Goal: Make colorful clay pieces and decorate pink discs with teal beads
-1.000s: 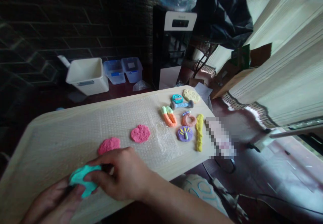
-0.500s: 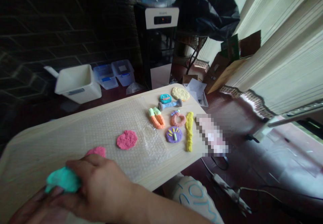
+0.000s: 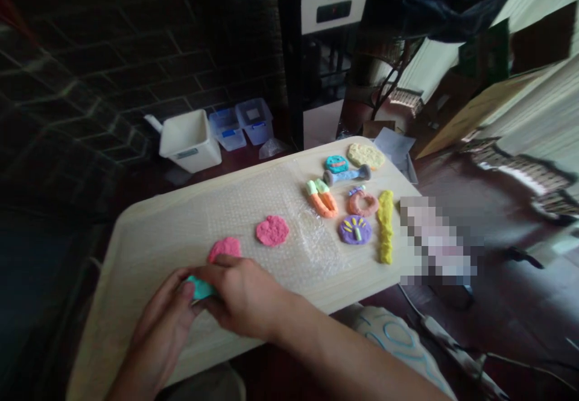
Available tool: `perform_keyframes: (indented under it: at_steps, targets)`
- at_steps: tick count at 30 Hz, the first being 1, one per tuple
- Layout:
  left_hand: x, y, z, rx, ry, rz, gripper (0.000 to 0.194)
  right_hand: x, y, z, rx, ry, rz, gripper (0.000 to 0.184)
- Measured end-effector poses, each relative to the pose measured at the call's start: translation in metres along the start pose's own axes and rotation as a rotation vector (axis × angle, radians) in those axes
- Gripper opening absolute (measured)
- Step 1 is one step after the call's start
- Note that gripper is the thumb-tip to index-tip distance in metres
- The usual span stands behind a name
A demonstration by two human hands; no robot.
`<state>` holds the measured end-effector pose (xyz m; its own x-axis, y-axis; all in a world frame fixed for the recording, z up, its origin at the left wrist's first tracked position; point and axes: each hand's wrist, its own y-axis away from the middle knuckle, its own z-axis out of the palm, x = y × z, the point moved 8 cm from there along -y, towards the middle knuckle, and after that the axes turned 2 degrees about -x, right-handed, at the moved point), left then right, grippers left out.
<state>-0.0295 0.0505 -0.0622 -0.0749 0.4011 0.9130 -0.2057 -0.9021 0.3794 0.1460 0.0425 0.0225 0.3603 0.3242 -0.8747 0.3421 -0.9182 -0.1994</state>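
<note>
Between my two hands is a lump of teal modelling clay [image 3: 202, 289], mostly covered by fingers. My left hand [image 3: 169, 307] grips its left side, with the thumb over the top. From the right, the fingers of my right hand [image 3: 242, 292] are closed on the same lump. Just beyond the hands lies a flat pink clay piece [image 3: 225, 248], partly hidden by my right hand. A second, rounder pink clay piece [image 3: 272, 231] rests on the bubble wrap [image 3: 253, 202] to the right.
Toward the table's [image 3: 149, 220] right end sit an orange and green clay horseshoe shape [image 3: 323, 201], a purple disc [image 3: 349, 236], a yellow strip [image 3: 385, 226], a clay ring [image 3: 363, 204], a blue-grey dumbbell shape [image 3: 347, 175] and a cream slab [image 3: 365, 155]. A water dispenser [image 3: 316, 75] stands behind.
The view has swung left, so the table sits further right in it. Both hands still hold the teal clay, now nearer the pink piece, and less of the clay shows.
</note>
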Motion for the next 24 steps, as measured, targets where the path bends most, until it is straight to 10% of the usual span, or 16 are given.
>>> perform_keyframes:
  at_steps: [4,16,24]
  targets:
    - [0.032,-0.015,0.028,0.006,0.064,0.114,0.032,0.017,-0.002,-0.004,0.107,-0.185,0.120,0.031]
    - [0.025,-0.005,0.016,-0.077,0.358,0.024,0.025,0.028,-0.021,0.034,-0.004,-0.787,0.302,0.042]
    - [0.032,-0.007,0.014,0.004,0.280,0.141,0.023,0.037,-0.020,0.034,0.097,-0.590,0.227,0.035]
